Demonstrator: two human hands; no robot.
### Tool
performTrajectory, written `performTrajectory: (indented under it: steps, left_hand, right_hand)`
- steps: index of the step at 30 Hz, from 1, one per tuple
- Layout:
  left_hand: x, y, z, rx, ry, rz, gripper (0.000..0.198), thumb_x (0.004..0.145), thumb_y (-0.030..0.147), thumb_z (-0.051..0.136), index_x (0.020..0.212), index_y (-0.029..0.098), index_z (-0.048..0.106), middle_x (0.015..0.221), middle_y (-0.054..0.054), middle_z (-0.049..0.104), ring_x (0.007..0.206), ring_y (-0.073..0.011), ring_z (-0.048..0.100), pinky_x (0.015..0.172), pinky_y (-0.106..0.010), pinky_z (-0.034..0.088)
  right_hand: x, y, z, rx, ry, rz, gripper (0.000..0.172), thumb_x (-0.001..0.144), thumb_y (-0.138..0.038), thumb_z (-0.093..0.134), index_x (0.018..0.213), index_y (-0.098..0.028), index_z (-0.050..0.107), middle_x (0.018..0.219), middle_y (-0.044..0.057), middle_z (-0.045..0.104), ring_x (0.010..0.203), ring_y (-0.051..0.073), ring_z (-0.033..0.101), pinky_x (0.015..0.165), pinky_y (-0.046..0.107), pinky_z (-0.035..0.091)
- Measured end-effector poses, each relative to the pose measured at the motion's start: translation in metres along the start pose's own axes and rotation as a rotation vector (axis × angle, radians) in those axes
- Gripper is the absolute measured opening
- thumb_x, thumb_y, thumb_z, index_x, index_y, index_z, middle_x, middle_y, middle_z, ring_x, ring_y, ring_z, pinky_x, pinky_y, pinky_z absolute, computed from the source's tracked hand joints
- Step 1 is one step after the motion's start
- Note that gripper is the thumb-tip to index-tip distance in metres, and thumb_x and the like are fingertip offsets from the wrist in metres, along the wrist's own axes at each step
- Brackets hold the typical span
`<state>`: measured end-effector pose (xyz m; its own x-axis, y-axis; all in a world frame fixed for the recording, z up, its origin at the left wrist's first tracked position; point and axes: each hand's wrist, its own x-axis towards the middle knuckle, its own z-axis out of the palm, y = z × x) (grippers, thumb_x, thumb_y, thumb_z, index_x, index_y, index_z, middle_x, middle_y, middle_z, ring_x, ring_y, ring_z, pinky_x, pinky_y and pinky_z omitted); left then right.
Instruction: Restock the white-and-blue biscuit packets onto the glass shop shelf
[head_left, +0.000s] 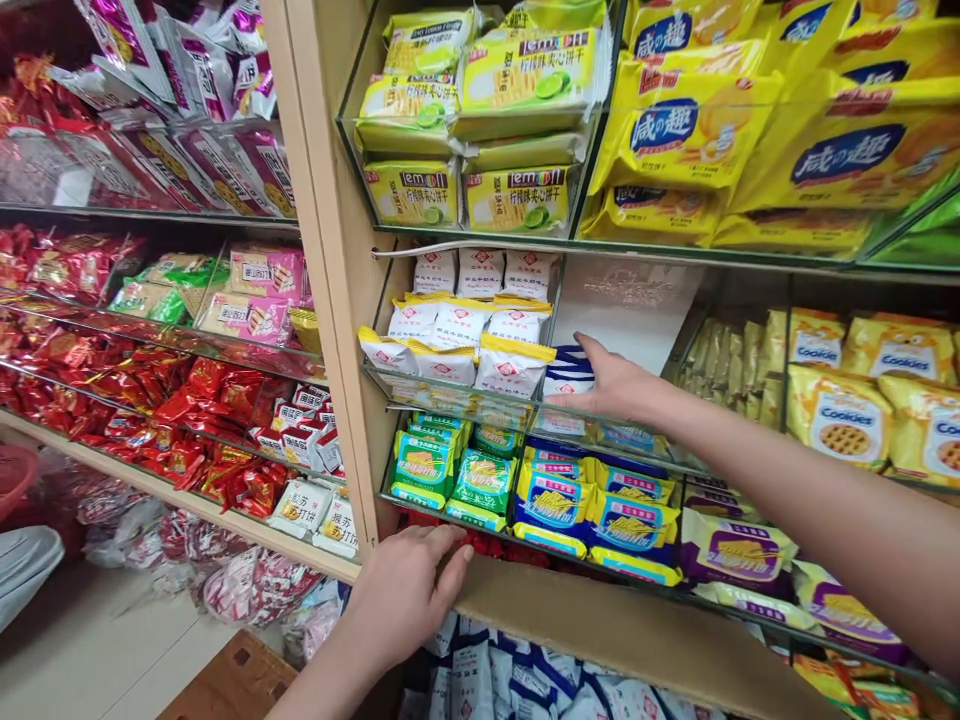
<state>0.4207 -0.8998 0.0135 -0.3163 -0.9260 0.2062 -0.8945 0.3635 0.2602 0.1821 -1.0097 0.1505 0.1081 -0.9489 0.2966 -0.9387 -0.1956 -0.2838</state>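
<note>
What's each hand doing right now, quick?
Left hand: open, nothing seen in it.
Right hand: at the blue-and-white packets; whether it grips them cannot be told.

Shining brightly and fairly evenly over the yellow packets (847, 150), glinting off red wrappers (199, 395), glaring palely in the clear shelf front (71, 185). Darkening beneath the shelves. Blurring toward the upper left, staying crisper centrally, stretching toward the edges.
</note>
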Motion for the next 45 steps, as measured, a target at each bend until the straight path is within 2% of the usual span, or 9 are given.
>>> performTrajectory:
  steps: [6, 11, 13, 15, 19, 27, 34, 40, 45]
  left_hand:
    - [0.0, 0.003, 0.0, 0.07, -0.025, 0.003, 0.038, 0.09, 0.042, 0.023, 0.1, 0.025, 0.056, 0.088, -0.004, 0.066, 0.084, -0.0209, 0.061, 0.069, -0.029, 0.042]
    - [0.002, 0.003, 0.004, 0.121, -0.022, 0.015, 0.038, 0.09, 0.043, 0.023, 0.099, 0.026, 0.056, 0.088, -0.005, 0.067, 0.083, -0.023, 0.062, 0.064, -0.03, 0.042]
    - [0.002, 0.004, 0.006, 0.142, -0.017, 0.019, 0.039, 0.09, 0.044, 0.023, 0.099, 0.026, 0.056, 0.085, -0.004, 0.067, 0.081, -0.0234, 0.063, 0.062, -0.03, 0.042]
    - [0.003, 0.005, 0.007, 0.165, -0.014, 0.021, 0.039, 0.089, 0.044, 0.023, 0.096, 0.025, 0.056, 0.082, -0.004, 0.067, 0.078, -0.0231, 0.063, 0.061, -0.03, 0.041]
    - [0.005, 0.003, 0.008, 0.169, 0.0, 0.036, 0.039, 0.089, 0.043, 0.025, 0.093, 0.023, 0.058, 0.078, -0.004, 0.067, 0.075, -0.0225, 0.063, 0.059, -0.03, 0.042]
    - [-0.032, 0.018, 0.029, -0.512, 0.529, 0.368, 0.033, 0.08, 0.009, 0.046, 0.11, 0.023, 0.05, 0.089, -0.003, 0.062, 0.081, -0.0148, 0.057, 0.073, -0.028, 0.045]
    - [-0.076, 0.062, 0.069, -1.313, -0.232, 0.022, 0.072, 0.076, 0.027, 0.061, 0.132, 0.024, 0.015, 0.082, -0.002, 0.057, 0.069, -0.0134, 0.056, 0.061, -0.025, 0.045]
    - [-0.072, 0.062, 0.066, -1.352, -0.201, -0.109, 0.056, 0.069, 0.025, 0.068, 0.118, 0.022, 0.04, 0.065, 0.004, 0.054, 0.062, -0.0107, 0.054, 0.06, -0.022, 0.044]
    - [-0.076, 0.059, 0.071, -1.275, -0.12, 0.064, 0.037, 0.071, 0.03, 0.065, 0.105, 0.023, 0.052, 0.08, -0.003, 0.066, 0.07, -0.0166, 0.062, 0.063, -0.024, 0.048]
  right_hand:
    - [-0.058, -0.016, -0.023, 0.048, 0.446, -0.369, 0.033, 0.086, -0.035, 0.039, 0.113, -0.018, 0.048, 0.103, 0.011, 0.059, 0.092, 0.021, 0.056, 0.078, 0.037, 0.044]
    - [-0.179, -0.016, 0.04, 0.022, -0.016, -0.865, 0.014, 0.081, -0.03, 0.048, 0.069, -0.024, 0.054, 0.063, -0.002, 0.06, 0.058, 0.014, 0.053, 0.058, 0.027, 0.043]
    - [-0.218, -0.004, 0.091, 0.021, -0.356, -0.706, 0.008, 0.076, -0.023, 0.054, 0.082, -0.021, 0.059, 0.082, 0.002, 0.065, 0.077, 0.018, 0.058, 0.07, 0.029, 0.046]
    - [-0.239, 0.013, 0.138, -0.007, -0.547, -0.402, 0.037, 0.071, -0.02, 0.06, 0.108, -0.014, 0.055, 0.114, 0.013, 0.057, 0.105, 0.028, 0.051, 0.086, 0.038, 0.042]
    - [-0.244, 0.044, 0.182, 0.039, -0.69, -0.185, 0.032, 0.077, -0.012, 0.046, 0.108, -0.014, 0.054, 0.099, 0.013, 0.063, 0.096, 0.026, 0.056, 0.08, 0.037, 0.044]
    - [-0.251, 0.027, 0.143, 0.93, -0.434, 0.368, 0.042, 0.072, -0.049, 0.054, 0.101, -0.023, 0.04, 0.08, 0.003, 0.061, 0.07, 0.019, 0.056, 0.061, 0.03, 0.044]
    - [-0.259, -0.014, 0.129, 1.216, -0.223, 0.522, 0.029, 0.074, -0.049, 0.053, 0.079, -0.022, 0.045, 0.06, -0.005, 0.044, 0.053, 0.009, 0.04, 0.05, 0.02, 0.034]
    - [-0.253, -0.008, 0.132, 1.148, 0.027, 0.463, 0.025, 0.072, -0.042, 0.059, 0.063, -0.019, 0.051, 0.063, -0.002, 0.049, 0.059, 0.01, 0.044, 0.054, 0.021, 0.038]
    - [-0.263, -0.011, 0.138, 1.109, 0.025, 0.338, 0.026, 0.069, -0.047, 0.06, 0.075, -0.022, 0.056, 0.069, 0.002, 0.06, 0.063, 0.017, 0.057, 0.057, 0.029, 0.048]
